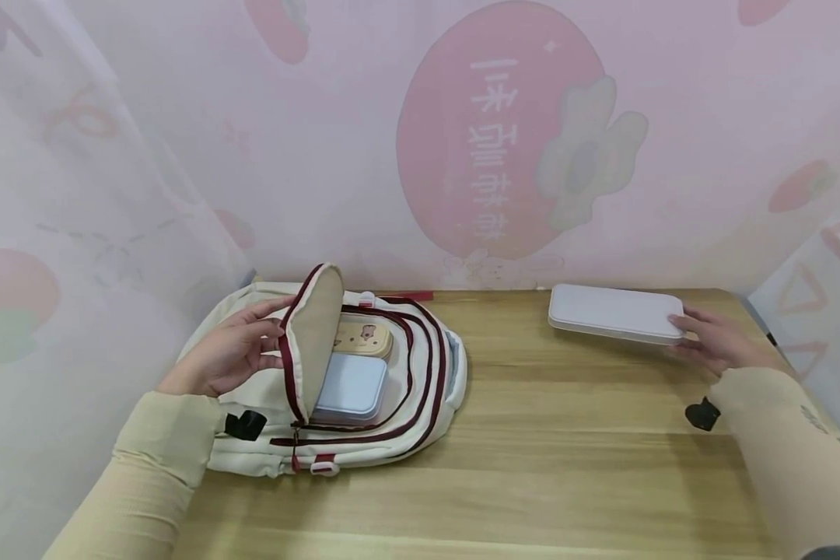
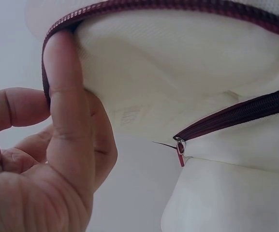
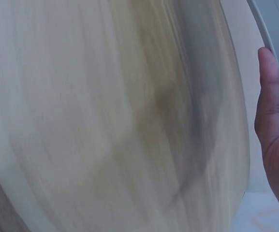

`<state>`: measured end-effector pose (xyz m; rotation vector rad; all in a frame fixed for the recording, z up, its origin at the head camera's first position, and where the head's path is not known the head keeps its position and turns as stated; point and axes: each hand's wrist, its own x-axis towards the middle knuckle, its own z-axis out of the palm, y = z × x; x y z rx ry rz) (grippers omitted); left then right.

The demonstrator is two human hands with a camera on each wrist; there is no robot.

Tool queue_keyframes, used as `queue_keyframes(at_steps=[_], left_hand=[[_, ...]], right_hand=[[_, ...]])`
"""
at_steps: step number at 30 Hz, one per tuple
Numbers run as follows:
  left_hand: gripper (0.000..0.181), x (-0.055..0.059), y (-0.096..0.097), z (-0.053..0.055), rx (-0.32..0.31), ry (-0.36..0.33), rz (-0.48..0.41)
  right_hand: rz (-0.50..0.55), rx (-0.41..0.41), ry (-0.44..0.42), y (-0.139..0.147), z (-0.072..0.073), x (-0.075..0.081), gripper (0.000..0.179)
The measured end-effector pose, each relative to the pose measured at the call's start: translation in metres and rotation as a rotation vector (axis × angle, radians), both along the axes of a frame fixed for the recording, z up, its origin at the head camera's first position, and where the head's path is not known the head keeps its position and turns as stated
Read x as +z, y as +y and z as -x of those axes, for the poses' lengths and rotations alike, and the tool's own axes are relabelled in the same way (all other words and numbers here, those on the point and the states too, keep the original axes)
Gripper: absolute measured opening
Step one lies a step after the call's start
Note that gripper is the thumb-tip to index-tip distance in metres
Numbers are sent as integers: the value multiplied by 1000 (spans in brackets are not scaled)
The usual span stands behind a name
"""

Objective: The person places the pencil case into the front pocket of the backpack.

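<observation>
A cream backpack (image 1: 392, 435) with dark red zippers lies on the table at the left. My left hand (image 1: 234, 350) pinches the edge of its front pocket flap (image 1: 318, 334) and holds it raised; the left wrist view shows thumb and fingers on either side of the zippered rim (image 2: 178, 6). Inside the pocket are a light blue box (image 1: 353, 385) and a yellow case with small brown figures (image 1: 369, 336). At the far right my right hand (image 1: 724, 342) grips one end of a flat white case (image 1: 612, 311), held above the table and partly cut off in the right wrist view.
The wooden table (image 1: 532, 435) ends at the back against a pale pink printed curtain (image 1: 308, 155), which also hangs at the left. A thin red strip (image 1: 416, 295) lies behind the backpack. A zipper pull (image 2: 180, 151) hangs at the pocket's corner.
</observation>
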<state>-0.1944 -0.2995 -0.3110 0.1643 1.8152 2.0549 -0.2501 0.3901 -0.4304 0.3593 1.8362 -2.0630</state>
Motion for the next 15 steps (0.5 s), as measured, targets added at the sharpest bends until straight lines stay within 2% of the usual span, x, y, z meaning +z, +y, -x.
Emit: queue_keyframes(at_steps=[6, 15], left_hand=[[48, 1, 0, 1, 15, -8, 21], [49, 0, -1, -1, 9, 1, 17]], right_hand=[[5, 21, 7, -14, 5, 4, 87], [-53, 41, 26, -31, 8, 8, 87]])
